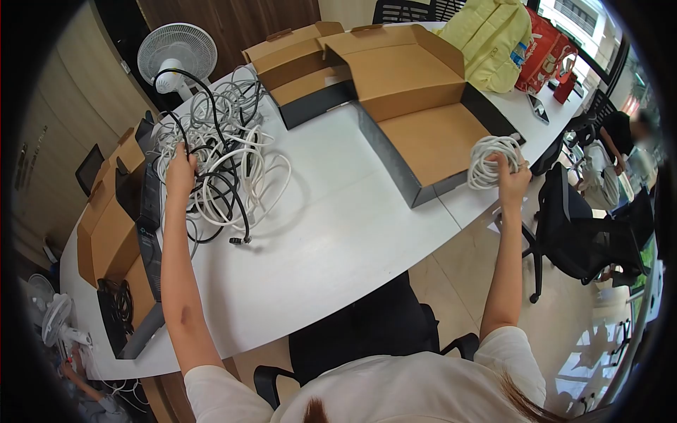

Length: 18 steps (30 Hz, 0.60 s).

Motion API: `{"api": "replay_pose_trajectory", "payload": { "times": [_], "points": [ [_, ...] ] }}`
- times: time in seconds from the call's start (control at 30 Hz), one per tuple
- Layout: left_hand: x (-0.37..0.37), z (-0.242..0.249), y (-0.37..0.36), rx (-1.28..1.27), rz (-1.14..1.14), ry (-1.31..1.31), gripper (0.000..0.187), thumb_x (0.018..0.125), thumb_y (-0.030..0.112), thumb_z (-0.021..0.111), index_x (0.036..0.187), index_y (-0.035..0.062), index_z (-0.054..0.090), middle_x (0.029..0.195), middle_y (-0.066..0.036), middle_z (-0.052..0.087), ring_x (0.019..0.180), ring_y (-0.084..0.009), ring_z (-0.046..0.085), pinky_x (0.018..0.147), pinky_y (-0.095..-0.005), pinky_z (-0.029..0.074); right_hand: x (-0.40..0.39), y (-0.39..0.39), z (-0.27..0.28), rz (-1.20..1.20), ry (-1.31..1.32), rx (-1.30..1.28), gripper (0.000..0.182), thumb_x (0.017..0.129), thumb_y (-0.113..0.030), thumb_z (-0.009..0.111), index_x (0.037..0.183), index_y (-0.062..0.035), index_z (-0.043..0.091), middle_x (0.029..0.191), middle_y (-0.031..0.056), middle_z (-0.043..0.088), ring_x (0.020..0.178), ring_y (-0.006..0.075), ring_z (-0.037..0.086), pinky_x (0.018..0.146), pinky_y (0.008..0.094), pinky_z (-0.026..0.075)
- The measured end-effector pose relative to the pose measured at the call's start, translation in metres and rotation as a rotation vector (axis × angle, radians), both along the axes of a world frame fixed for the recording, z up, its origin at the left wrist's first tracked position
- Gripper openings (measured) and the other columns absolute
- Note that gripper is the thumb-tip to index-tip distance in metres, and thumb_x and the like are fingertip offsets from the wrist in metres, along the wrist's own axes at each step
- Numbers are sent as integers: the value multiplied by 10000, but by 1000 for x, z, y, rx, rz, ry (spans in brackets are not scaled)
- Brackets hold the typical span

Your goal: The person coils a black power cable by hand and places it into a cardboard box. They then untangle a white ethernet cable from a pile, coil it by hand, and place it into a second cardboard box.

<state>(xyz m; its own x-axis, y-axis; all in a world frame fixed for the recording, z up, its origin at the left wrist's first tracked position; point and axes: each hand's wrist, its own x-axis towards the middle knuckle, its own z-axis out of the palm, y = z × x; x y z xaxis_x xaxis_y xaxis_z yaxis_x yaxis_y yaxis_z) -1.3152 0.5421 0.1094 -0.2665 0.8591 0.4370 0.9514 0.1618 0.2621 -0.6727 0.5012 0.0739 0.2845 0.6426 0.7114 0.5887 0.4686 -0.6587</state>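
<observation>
My right hand (pixel 513 182) is closed around a coiled bundle of white cable (pixel 485 163), held up by the near right corner of a large open cardboard box (pixel 431 144). My left hand (pixel 181 173) reaches into a tangled heap of white cables (pixel 243 158) on the left of the table. Its fingers are closed on a black cable (pixel 214 111) that arches up out of the heap. One plug end (pixel 240 241) of a black cable lies on the table at the heap's near side.
Another open box (pixel 305 86) stands behind the heap. At the far left, an open box (pixel 144 275) holds a coiled black cable (pixel 117 304). A white fan (pixel 176 53), a yellow bag (pixel 485 42), a red bag (pixel 544 53) and a phone (pixel 538 108) are farther back. Office chairs (pixel 582 225) stand right.
</observation>
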Motion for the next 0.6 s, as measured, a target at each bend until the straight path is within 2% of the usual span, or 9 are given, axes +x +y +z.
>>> {"api": "replay_pose_trajectory", "payload": {
  "times": [0.1,0.13,0.23,0.37,0.4,0.5,0.53,0.6],
  "points": [
    [16,-7,-16,34,27,3,419,883,200,461,1270,47,414,659,-133,617,621,-311,610,589,-400,453,29,6,-8,-70,-22,-16,180,842,-138,636,895,34,638,731,71,653,667,103,582,624,261,457],
    [22,-7,-21,38,15,-29,410,907,221,454,1284,60,436,646,-113,616,594,-270,604,573,-375,451,34,5,-7,-133,-61,-16,187,844,-144,635,882,39,638,747,77,657,673,106,583,623,264,458],
    [33,-5,-31,52,-5,-92,425,913,246,429,1277,31,468,687,-134,645,651,-301,626,617,-399,469,44,6,-7,-121,-39,-23,197,842,-150,638,877,43,636,758,79,658,678,108,587,628,262,457],
    [50,6,-37,216,-139,-174,407,897,222,513,1251,20,501,684,-135,645,594,-286,614,601,-365,467,46,7,18,22,-60,-201,222,847,-181,626,845,39,652,761,69,663,681,107,589,641,263,463],
    [58,13,-42,147,-66,-208,397,888,195,533,1257,50,512,859,-136,653,736,-270,617,678,-347,465,43,8,25,60,-65,-229,241,858,-193,605,827,40,660,766,71,671,681,107,591,662,257,464],
    [64,3,-39,370,-130,34,417,884,165,538,1293,97,492,1134,-117,569,976,-263,551,798,-337,440,29,16,50,-37,-155,-198,264,864,-210,596,833,41,667,758,80,677,682,107,595,688,249,461],
    [69,2,-40,407,-173,13,469,869,91,526,1331,127,453,1299,-71,436,1142,-268,429,903,-348,396,18,19,63,28,-60,-228,282,858,-238,604,843,34,675,751,84,681,693,106,603,703,248,457],
    [70,-2,-38,445,-187,102,512,855,47,512,1349,149,427,1308,-54,434,1155,-275,421,914,-356,397,-12,28,91,82,-63,-162,290,851,-253,614,830,28,680,734,79,681,674,107,604,688,251,461]
  ]
}}
